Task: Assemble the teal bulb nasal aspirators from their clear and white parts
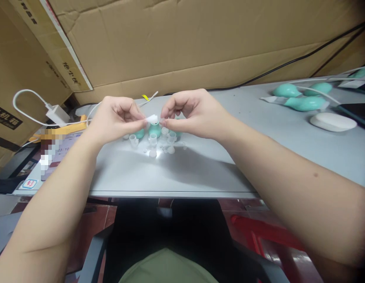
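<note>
My left hand (119,118) is closed in a pinch on a small white piece (152,118), like a rolled or folded strip; its exact kind I cannot make out. My right hand (191,112) has its thumb and fingers pinched just right of the piece; what is between them, if anything, is too small to tell. Right below the fingertips stands a mint-green rounded container (154,129), with others partly hidden behind my hands. Clear small plastic cups, one at the left (134,140), one in the middle (153,138) and one at the right (171,136), stand in front.
Small clear bits lie before the cups on the grey table (194,173). At right are mint-green pouches (306,103) and a white oval object (333,122). A phone (63,151), a white charger (58,115) and cables lie left. Cardboard (182,47) walls the back.
</note>
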### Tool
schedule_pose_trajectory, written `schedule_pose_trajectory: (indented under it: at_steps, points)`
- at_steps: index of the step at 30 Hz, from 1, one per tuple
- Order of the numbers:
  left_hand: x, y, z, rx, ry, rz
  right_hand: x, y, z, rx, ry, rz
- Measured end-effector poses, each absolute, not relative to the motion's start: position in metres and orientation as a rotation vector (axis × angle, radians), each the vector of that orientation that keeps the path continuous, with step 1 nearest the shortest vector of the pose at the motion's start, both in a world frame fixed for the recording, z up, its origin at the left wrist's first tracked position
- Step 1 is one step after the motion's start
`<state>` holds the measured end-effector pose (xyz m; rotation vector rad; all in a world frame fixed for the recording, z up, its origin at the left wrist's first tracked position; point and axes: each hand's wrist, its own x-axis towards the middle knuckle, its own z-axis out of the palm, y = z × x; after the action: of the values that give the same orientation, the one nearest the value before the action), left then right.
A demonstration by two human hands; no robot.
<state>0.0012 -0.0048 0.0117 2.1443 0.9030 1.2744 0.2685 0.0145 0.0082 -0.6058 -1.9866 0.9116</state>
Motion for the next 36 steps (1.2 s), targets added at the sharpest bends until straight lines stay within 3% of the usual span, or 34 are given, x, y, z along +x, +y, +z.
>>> schedule_pose_trajectory:
  at_steps: [27,36]
  points:
    - [0.007,0.010,-0.004,2.481,0.900,1.293,0.257,0.013,-0.002,-0.649,-1.716,1.089]
    - [0.012,0.003,-0.001,2.344,0.902,1.300,0.257,0.012,-0.002,-0.642,-1.668,1.082]
